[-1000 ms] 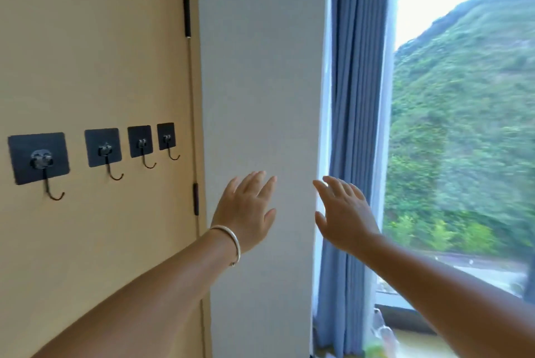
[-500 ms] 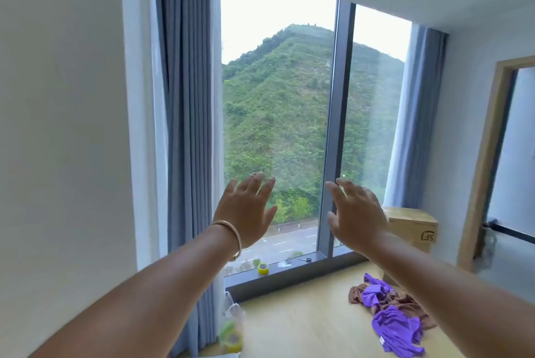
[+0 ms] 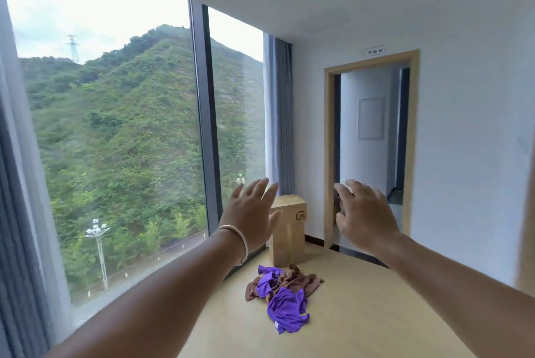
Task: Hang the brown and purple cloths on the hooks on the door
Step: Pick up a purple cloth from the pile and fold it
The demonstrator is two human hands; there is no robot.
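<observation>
Nothing seems hung yet; the purple cloths (image 3: 285, 308) and brown cloths (image 3: 301, 281) lie heaped on the table (image 3: 376, 314); the left hand (image 3: 250, 218) and right hand (image 3: 363, 217) hover spread and empty.

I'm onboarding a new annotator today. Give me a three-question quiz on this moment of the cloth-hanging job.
1. True or false: the left hand grips a cloth.
2. The purple cloths and brown cloths lie: A) on a hook B) heaped on the wooden surface C) on the cardboard box
3. Fill in: the right hand is ___, holding nothing.

Key: 1 false; 2 B; 3 open
</observation>
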